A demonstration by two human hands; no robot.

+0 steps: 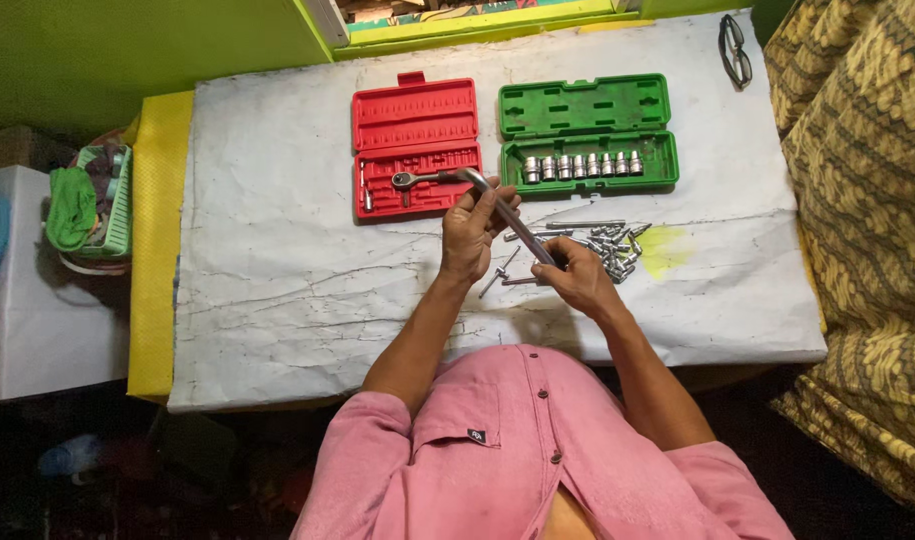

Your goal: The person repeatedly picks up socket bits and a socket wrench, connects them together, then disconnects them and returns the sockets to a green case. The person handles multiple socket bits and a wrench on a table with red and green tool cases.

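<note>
Both my hands, left (469,232) and right (575,275), have fingers wrapped around this heavy, stiff, slick metal wrench (507,215), red case (415,147) at 11 o'clock.

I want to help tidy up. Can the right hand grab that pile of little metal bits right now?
Probably not straight away. The right hand is wrapped around the metal bar, which the left hand grips too. The pile of small metal pieces lies uncovered just beside it.
</note>
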